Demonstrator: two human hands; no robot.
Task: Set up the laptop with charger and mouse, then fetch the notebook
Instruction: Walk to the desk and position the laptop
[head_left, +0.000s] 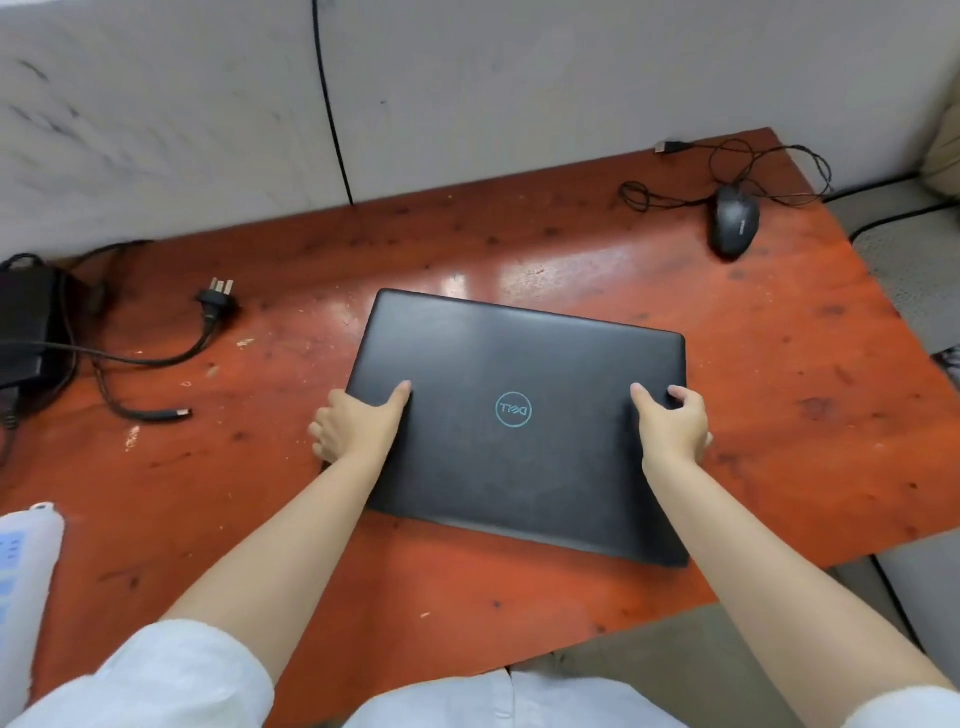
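Both hands clamp the closed matte-black laptop (514, 415) on the red wooden table (779, 338), left hand (358, 421) and right hand (672, 421) thumbs on the lid, fingers curled round its side edges — rigid, probably hefty, smooth, so gripping both sides looks wise

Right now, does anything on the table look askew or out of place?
The closed laptop sits skewed to the table edge, logo upside down from here, held at its sides by the left hand and right hand. The mouse cable lies tangled and unplugged, and the charger plug is loose.
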